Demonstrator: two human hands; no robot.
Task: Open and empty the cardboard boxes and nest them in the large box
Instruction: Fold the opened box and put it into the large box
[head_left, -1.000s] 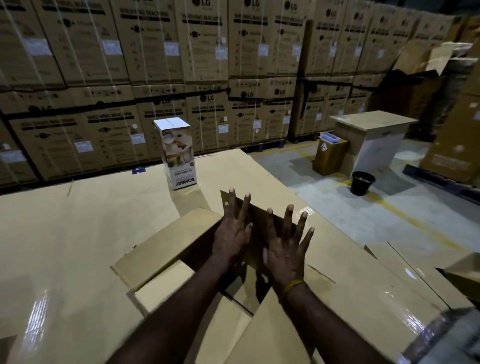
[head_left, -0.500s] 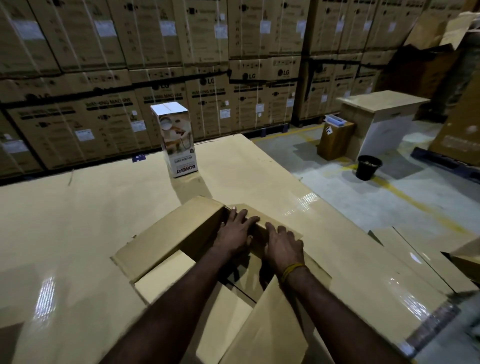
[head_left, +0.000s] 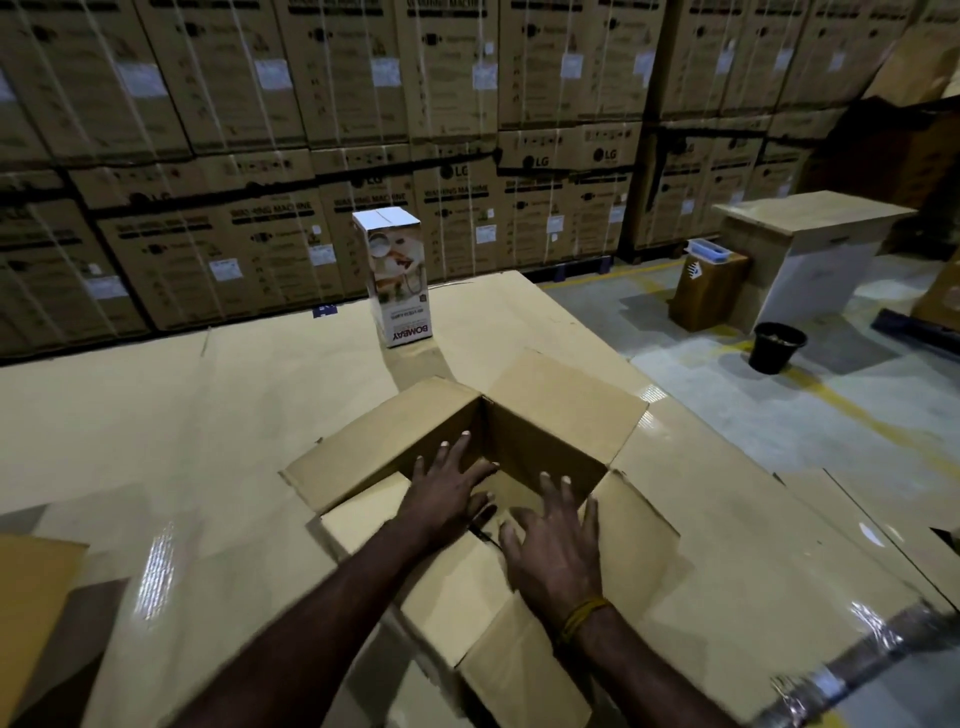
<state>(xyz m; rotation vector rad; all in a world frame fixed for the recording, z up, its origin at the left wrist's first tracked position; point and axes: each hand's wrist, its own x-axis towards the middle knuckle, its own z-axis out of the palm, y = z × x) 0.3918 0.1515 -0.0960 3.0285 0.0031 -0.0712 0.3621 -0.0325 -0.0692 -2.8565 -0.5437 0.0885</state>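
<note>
A brown cardboard box sits in front of me on a wide cardboard-covered surface, its top flaps folded outward and its dark inside showing. My left hand reaches over the near-left flap into the opening, fingers spread, holding nothing. Just right of it, my right hand, a yellow band on its wrist, hovers over the near flap with fingers apart. Upside down beyond the box stands a tall white printed carton marked BOMBAY, with its top closed.
Stacked, strapped washing-machine cartons wall off the back. To the right, on the floor, are a white cabinet, a brown bin and a black bucket. Flat cardboard sheets lie at the right edge.
Both hands were curled over the far flap; they have now let go and spread. The far flap has swung up and outward, exposing the box's inside. The view has tilted down.
</note>
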